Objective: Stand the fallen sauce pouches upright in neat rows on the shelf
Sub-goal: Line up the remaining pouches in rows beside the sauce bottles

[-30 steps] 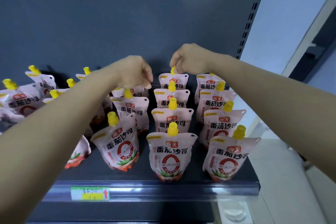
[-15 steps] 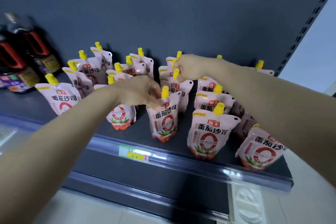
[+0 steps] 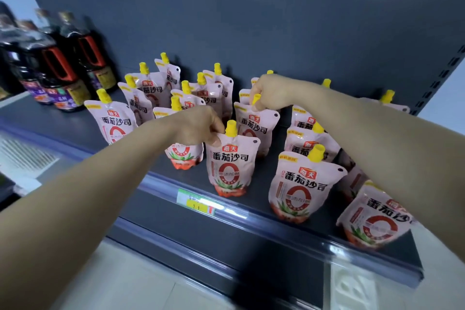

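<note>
Several pink tomato-sauce pouches with yellow caps stand on the dark shelf (image 3: 161, 173). My left hand (image 3: 198, 126) pinches the top left corner of a front pouch (image 3: 230, 166), just beside its cap. My right hand (image 3: 273, 92) grips the cap end of the pouch behind it (image 3: 259, 126). Two more pouches stand at the front right, one (image 3: 302, 189) upright and one (image 3: 377, 219) leaning right. A looser cluster of pouches (image 3: 148, 93) stands at the back left, partly hidden by my left forearm.
Dark soy-sauce bottles (image 3: 60, 68) stand at the shelf's far left. A green and yellow price tag (image 3: 196, 202) sits on the shelf's front rail. The grey back panel (image 3: 251, 20) rises behind the pouches. Pale floor lies below.
The view has swung left and down, bringing the bottles into sight. My left hand moved forward from the back pouches to the front pouch's top; my right hand shifted to a nearer pouch's cap.
</note>
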